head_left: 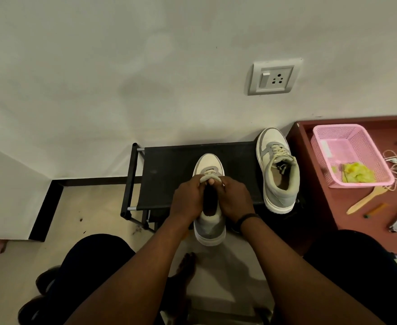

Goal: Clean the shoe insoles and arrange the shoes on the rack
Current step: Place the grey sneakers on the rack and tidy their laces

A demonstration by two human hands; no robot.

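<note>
Both hands, left hand (pixel 188 198) and right hand (pixel 236 199), curl around the near shoe (pixel 209 221), its long axis pointing away from them over the rack (pixel 169 174); the second shoe (pixel 278 170) sits beyond the right hand.

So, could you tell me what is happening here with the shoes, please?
A person is working on one sneaker with both hands. The left hand and the right hand grip it on either side of its opening, fingers at the tongue, with a dark insole showing inside. The sneaker is at the front edge of the black rack. The second sneaker stands on the rack's right end, untouched. A pink basket with a yellow cloth sits on the brown table beside it.
</note>
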